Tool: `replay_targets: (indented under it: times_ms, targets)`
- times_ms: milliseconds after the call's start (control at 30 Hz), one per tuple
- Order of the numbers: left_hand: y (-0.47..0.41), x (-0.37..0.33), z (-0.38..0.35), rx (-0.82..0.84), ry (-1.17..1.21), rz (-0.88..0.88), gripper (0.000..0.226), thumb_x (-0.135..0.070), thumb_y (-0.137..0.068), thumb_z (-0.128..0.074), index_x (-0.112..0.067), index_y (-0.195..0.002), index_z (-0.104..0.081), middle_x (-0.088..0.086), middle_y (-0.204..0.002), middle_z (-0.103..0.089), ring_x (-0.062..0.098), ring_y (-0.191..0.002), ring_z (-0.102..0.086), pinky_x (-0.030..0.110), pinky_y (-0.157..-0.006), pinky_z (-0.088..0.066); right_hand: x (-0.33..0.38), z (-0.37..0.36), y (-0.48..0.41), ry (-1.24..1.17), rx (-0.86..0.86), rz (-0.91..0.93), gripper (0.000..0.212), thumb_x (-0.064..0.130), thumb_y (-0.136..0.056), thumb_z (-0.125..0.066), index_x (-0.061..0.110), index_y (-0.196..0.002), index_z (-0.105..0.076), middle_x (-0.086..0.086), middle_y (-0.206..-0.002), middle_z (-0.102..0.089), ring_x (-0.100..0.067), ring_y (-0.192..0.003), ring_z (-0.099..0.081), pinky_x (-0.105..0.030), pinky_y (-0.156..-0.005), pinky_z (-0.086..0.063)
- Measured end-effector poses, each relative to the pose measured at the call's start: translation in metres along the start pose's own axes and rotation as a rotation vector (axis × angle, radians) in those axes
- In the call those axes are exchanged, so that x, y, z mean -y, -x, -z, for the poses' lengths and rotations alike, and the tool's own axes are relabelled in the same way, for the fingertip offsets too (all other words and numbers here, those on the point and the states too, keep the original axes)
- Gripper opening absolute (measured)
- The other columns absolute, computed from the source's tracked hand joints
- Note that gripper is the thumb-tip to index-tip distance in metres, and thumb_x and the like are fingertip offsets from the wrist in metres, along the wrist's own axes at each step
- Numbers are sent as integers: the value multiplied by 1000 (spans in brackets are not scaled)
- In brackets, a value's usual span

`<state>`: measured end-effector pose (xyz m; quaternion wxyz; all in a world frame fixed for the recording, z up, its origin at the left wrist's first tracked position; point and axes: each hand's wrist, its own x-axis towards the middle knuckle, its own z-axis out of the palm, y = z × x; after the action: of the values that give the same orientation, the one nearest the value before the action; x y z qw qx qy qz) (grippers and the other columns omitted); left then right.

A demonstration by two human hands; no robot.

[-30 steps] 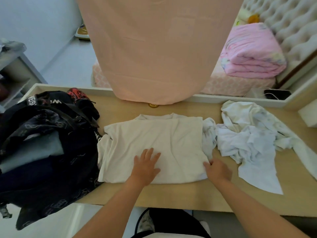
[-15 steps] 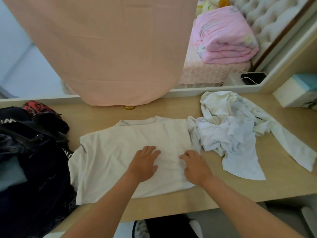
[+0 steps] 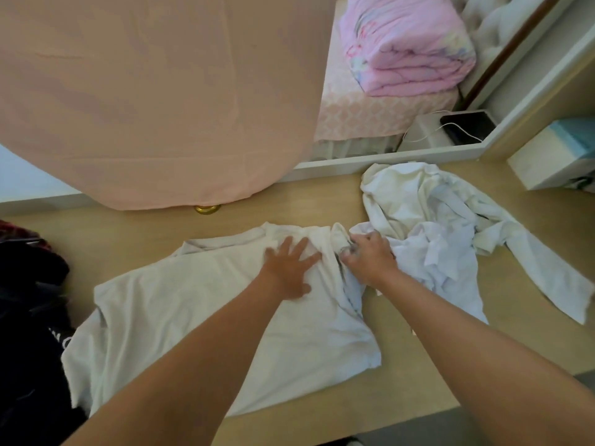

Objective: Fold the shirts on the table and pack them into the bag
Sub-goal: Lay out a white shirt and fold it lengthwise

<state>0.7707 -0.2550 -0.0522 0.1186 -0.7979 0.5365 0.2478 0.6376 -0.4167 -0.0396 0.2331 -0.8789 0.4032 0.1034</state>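
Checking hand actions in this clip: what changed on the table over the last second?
The right hand moved from the near right corner of the cream shirt up its right edge and now grips bunched fabric there. The left hand slid toward the collar, fingers flat, pressing the shirt. The crumpled white shirts at right and the black bag at left stayed put.
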Motion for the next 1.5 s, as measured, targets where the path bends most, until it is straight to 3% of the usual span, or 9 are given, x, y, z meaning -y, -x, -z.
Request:
replay_targets:
  times_ms: [133,267,467,600,867,1033,1200,1367,1500]
  targets:
    - [-6,-6,8,-161,148,46,60,-43,-93,-53,-36,-148,-30,2,-162,-7,30,-147,-11,52,-113,-21,8,10,-6,-204,-148,9,17,41,-82,-65,27,-75,-57,0,-101,-60,-24,-100,-55,-39,-86,-48]
    - [-2,-8,27,-590,587,-39,46,-19,-89,-60,-22,-133,-47,-4,-138,-45,18,-118,-50,38,-93,-46,22,19,3,-444,-212,73,33,24,-95,-58,18,-70,-38,3,-65,-45,-18,-62,-45,-35,-61,-40]
    - [5,-18,52,-269,662,-192,72,-23,-91,-64,-31,-152,-25,-3,-142,-50,20,-118,-56,30,-90,-46,43,22,18,-528,-144,131,16,6,-91,-55,21,-91,-52,5,-85,-58,-13,-78,-55,-28,-69,-44]
    - [18,-4,29,25,184,5,59,-41,-99,-49,-33,-153,-25,2,-154,-35,26,-139,-36,39,-108,-33,16,11,22,-145,216,64,61,8,-85,-61,22,-140,-38,1,-138,-49,-26,-130,-48,-32,-98,-43]
    - [35,10,-1,-359,410,6,65,-34,-90,-63,-26,-147,-33,-1,-143,-41,22,-124,-47,38,-96,-45,19,0,40,-19,-5,155,24,26,-81,-64,26,-67,-45,2,-75,-54,-25,-80,-57,-31,-65,-35]
    - [24,-18,26,-387,669,-165,72,-28,-86,-69,-37,-148,-32,-13,-146,-44,11,-123,-50,32,-93,-49,26,14,47,-399,-100,74,17,24,-85,-61,30,-75,-48,9,-78,-59,-14,-73,-56,-29,-62,-41]
    - [24,-18,54,-527,683,-172,19,-11,-89,-58,-23,-95,-71,-7,-85,-51,12,-80,-54,25,-68,-38,37,52,49,-281,-25,0,15,41,-78,-65,27,-81,-64,9,-86,-64,-13,-76,-61,-35,-64,-51]
    - [50,18,48,-589,702,-44,30,5,-79,-63,-16,-98,-72,1,-114,-57,14,-104,-54,25,-88,-43,55,78,68,-916,711,-47,37,43,-94,-58,11,-109,-67,-7,-81,-66,-27,-68,-63,-32,-59,-48]
    - [82,62,8,-420,623,255,42,0,-89,-53,-25,-122,-61,4,-126,-51,21,-118,-51,27,-99,-41,43,40,67,-683,311,-49,19,19,-94,-56,19,-107,-69,-7,-89,-71,-19,-67,-61,-28,-61,-46]
